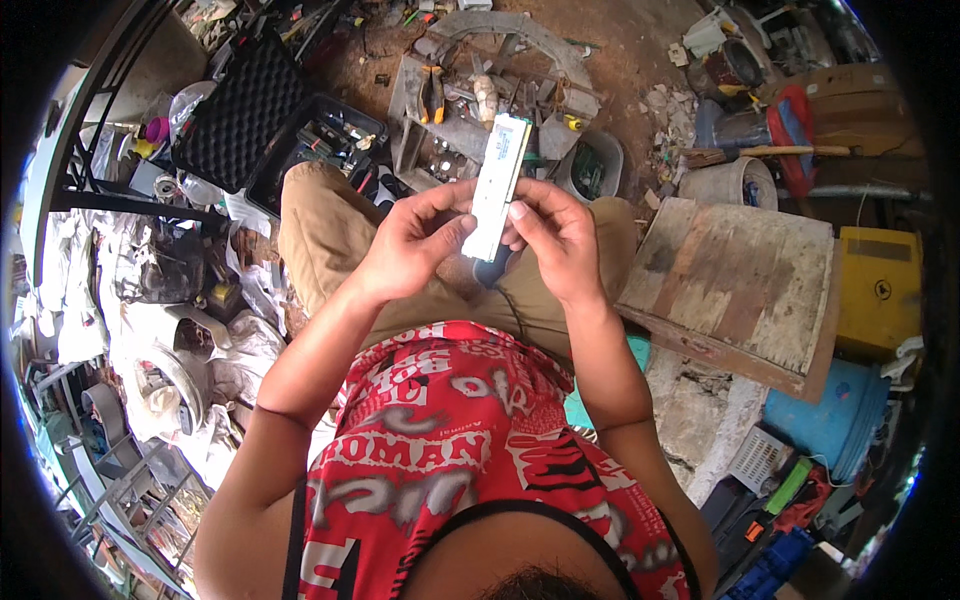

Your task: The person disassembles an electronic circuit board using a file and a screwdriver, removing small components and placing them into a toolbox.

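Hands, two, both pinching one item. Left hand (pixel 425 240): thumb on the lower left side of a long white strip (pixel 498 185), fingers curled behind. Right hand (pixel 558 240): thumb at the strip's right edge, fingers bent beneath. Strip: flat, narrow, pale label at the upper end, thin green line along the right edge; held aloft over the lap, upper end leaning right.

Surroundings, left to right:
- White plastic bags (pixel 235 360), crumpled, heaped.
- Black case (pixel 240 110), lid raised, lined with bumpy foam; assorted small parts in its lower half.
- Low table (pixel 408 90), worn, cluttered. Near its left edge, pliers (pixel 431 95), orange-and-black handles. Near its right edge, a small yellow item (pixel 573 122), kind unclear.
- Tub (pixel 618 170), grey, dark green pieces inside, just beside the table's right edge.
- Wooden board (pixel 740 275), stained, paint worn.
- Bucket (pixel 725 185), pale, tipped, beyond the board's far edge.
- Blue drum (pixel 830 410), near the board's near right corner.
- Yellow box (pixel 880 290), beside the board's right edge.
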A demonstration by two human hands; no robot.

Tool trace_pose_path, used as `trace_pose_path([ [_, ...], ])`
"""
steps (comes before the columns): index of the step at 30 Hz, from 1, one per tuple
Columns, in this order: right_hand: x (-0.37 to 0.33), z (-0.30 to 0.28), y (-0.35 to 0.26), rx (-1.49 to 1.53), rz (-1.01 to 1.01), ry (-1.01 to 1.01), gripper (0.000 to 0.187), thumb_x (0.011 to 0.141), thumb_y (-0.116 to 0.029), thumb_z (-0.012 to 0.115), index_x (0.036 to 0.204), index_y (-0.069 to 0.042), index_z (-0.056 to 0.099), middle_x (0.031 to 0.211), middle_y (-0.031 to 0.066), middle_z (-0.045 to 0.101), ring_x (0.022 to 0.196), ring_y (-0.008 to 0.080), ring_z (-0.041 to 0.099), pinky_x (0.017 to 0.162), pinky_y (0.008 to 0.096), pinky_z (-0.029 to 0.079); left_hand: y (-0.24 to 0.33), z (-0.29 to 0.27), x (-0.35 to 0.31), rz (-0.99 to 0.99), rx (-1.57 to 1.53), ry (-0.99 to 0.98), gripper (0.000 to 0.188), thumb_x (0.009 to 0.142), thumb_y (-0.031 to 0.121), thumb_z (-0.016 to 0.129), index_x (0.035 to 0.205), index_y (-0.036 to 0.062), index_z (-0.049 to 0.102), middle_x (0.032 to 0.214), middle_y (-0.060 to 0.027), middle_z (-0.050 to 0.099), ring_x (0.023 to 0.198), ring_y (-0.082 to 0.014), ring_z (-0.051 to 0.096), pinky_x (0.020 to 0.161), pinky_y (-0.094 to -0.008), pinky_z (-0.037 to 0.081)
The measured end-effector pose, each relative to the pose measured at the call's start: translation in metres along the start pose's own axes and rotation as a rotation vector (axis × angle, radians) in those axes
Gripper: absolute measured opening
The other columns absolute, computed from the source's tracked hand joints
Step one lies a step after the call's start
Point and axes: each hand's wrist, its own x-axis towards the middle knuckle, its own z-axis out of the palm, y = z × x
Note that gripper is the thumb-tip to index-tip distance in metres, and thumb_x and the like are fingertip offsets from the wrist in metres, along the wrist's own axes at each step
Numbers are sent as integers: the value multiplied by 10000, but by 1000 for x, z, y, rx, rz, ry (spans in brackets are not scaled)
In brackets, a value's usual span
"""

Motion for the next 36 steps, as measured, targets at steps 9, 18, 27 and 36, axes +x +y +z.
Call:
trace_pose_path([
  [9,10,3,1,12,-22,-50,239,937,-148,612,1121,4,612,868,13,660,696,40,575,593,194,461,-1,-6,-1,-115,-56,-4,427,991,168,500,1371,-19,449,1205,-72,617,1067,-126,581,896,-281,479],
  [18,11,-1,2,29,-34,51,225,937,-147,611,1105,2,603,889,22,663,697,42,580,596,192,467,9,1,-1,-105,-125,-13,447,960,133,545,1371,-16,446,1199,-79,629,1054,-137,597,886,-279,493],
  [27,12,0,3,26,-54,82,234,936,-128,610,1124,10,590,912,31,669,723,45,593,601,195,478,0,2,1,-29,-111,-44,496,902,-53,552,1378,-53,412,1164,-101,640,1028,-121,605,892,-246,454],
  [36,12,-2,10,117,2,80,257,943,-135,598,1163,-6,569,950,29,664,742,53,602,617,203,489,0,3,1,-33,-196,-29,491,904,-35,569,1372,-49,422,1159,-110,637,1040,-138,607,907,-262,461],
])
